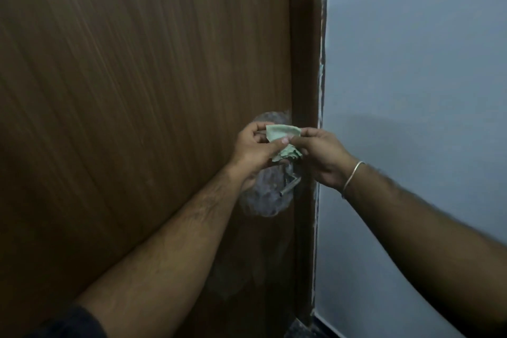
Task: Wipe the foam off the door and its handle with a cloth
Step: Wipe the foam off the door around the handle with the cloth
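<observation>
Both hands were up in front of the door (pixel 137 90), holding a small pale green cloth (pixel 282 136) between them. Left hand (pixel 253 151) pinched the cloth's left edge, thumb and fingers curled on it. Right hand (pixel 321 155) pinched the right edge with thumb and forefinger; a metal bangle (pixel 352 177) sat on that wrist. The cloth's upper part was stretched flat, the lower part hung bunched.

The cloth was held just off the door, directly over the foam (pixel 263 197), a greyish patch spread along the door's right edge near the frame (pixel 304 63). The handle (pixel 290 186) poked out of the foam below the hands, mostly hidden. A fainter smear ran further down the door.

The step looked like refolding the cloth to get a clean face. To do it well: fold to a flat pad, press it flat on the door, wipe from the patch's outer edge inward so foam doesn't spread, then wrap the cloth round the handle. The lower smear would need a pass too. Blue-grey wall (pixel 411 90) at right.
</observation>
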